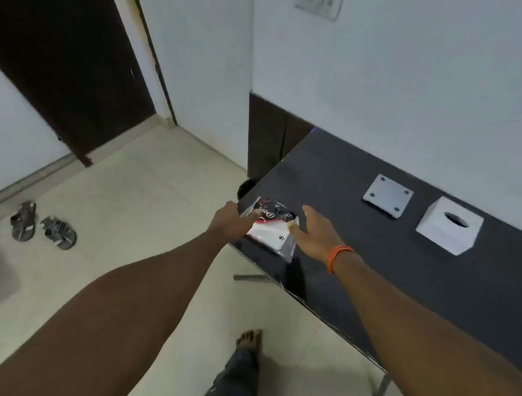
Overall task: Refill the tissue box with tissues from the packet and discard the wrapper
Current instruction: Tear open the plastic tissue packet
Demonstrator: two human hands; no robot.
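Observation:
A tissue packet [271, 228] in clear plastic with a dark printed label lies at the left corner of the dark table [388, 270]. My left hand [231, 222] grips the packet's left edge. On the packet's right side rests my right hand [316, 233], fingers spread; an orange band circles its wrist. The white cube tissue box [449, 226] with an oval slot on top stands farther right on the table. Its flat grey base plate [388, 197] lies separately, just left of the box.
The table stands against a white wall. A pair of sandals [43, 226] lies on the tiled floor at the left, near a dark door [61, 57]. My bare foot [250, 339] is on the floor beside the table's front edge.

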